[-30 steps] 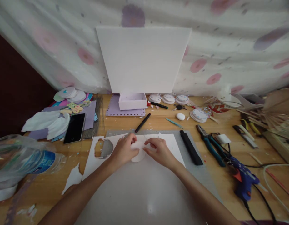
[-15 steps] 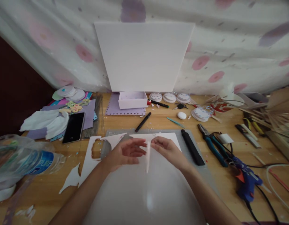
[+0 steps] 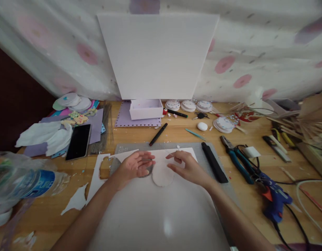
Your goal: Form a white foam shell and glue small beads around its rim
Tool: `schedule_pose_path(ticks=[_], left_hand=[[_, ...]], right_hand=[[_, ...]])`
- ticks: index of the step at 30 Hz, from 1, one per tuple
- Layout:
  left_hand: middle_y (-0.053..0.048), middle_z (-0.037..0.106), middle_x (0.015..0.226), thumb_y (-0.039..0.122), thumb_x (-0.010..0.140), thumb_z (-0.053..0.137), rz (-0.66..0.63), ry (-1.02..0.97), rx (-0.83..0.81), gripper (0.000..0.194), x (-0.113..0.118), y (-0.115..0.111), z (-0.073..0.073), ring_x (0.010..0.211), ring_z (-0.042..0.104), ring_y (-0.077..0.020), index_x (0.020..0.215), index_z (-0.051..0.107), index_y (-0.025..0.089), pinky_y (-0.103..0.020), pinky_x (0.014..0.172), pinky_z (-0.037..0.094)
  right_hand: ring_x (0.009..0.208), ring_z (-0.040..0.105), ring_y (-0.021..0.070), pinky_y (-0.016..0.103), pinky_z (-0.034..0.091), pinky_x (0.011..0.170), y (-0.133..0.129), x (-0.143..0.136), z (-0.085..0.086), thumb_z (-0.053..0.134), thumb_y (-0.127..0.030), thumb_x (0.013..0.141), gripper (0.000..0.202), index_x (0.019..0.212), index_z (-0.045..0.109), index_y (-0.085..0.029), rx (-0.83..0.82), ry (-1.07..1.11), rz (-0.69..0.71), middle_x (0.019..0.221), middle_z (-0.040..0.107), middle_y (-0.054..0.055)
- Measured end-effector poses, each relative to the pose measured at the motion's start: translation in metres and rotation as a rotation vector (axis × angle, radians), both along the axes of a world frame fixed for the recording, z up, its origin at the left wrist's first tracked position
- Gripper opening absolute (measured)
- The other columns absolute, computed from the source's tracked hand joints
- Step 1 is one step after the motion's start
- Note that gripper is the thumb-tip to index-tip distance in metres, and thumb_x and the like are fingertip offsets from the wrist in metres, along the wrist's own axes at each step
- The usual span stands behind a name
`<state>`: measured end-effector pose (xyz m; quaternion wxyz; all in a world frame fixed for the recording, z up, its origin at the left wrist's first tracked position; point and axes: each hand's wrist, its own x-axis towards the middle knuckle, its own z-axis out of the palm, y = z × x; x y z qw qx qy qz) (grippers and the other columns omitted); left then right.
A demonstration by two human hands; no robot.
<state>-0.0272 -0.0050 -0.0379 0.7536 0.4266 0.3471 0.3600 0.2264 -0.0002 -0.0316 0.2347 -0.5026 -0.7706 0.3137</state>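
Observation:
A round white disc [image 3: 163,174] lies flat on white foam sheet [image 3: 187,153] in front of me, between my two hands. Just left of the disc, my left hand [image 3: 136,165] is open, palm turned inward, fingers apart and holding nothing. My right hand [image 3: 185,166] is open at the disc's right, its thumb and fingers curved apart near the edge. Under the sheet is a grey cutting mat [image 3: 210,153]. Cut white sheet scraps [image 3: 94,181] are at the left of the mat.
A black sleeve-like tool [image 3: 214,164], pliers [image 3: 235,158] and a blue glue gun [image 3: 275,198] are at the right. A phone [image 3: 78,142] and a plastic bottle [image 3: 43,183] stand left. Behind are a white box [image 3: 146,111] and a large white board [image 3: 159,55].
The disc, held upright between my hands before, now lies flat on the sheet. Both hands have let go and moved slightly apart. The view has tilted slightly downward.

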Motion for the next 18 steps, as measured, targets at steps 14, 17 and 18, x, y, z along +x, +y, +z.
schedule_pose_path(ticks=[14, 17, 18], left_hand=[[-0.007, 0.06, 0.116, 0.017, 0.066, 0.078, 0.075, 0.081, 0.046, 0.046, -0.021, -0.005, -0.008, 0.116, 0.053, -0.0264, 0.108, 0.06, 0.024, -0.045, 0.107, 0.035], [-0.009, 0.058, 0.122, 0.018, 0.064, 0.08, 0.028, 0.075, 0.041, 0.051, -0.019, -0.005, -0.011, 0.117, 0.053, -0.0273, 0.111, 0.059, 0.022, -0.045, 0.107, 0.035], [-0.01, 0.057, 0.123, 0.018, 0.063, 0.081, 0.022, 0.065, 0.037, 0.053, -0.016, -0.004, -0.011, 0.117, 0.053, -0.0276, 0.112, 0.059, 0.022, -0.045, 0.106, 0.035]], right_hand=[[0.073, 0.056, 0.017, 0.032, 0.039, 0.072, 0.015, -0.019, 0.007, 0.077, -0.031, 0.066, 0.023, 0.078, 0.061, -0.021, -0.151, -0.161, 0.071, 0.074, 0.061, 0.0], [0.065, 0.05, 0.0127, 0.024, 0.036, 0.059, 0.016, -0.011, 0.015, 0.07, -0.036, 0.072, 0.021, 0.075, 0.057, -0.02, -0.201, 0.028, -0.004, 0.069, 0.054, -0.002], [0.062, 0.047, 0.0115, 0.024, 0.035, 0.056, 0.016, -0.009, 0.018, 0.069, -0.038, 0.073, 0.022, 0.073, 0.056, -0.02, -0.228, 0.086, -0.019, 0.067, 0.051, -0.003]])
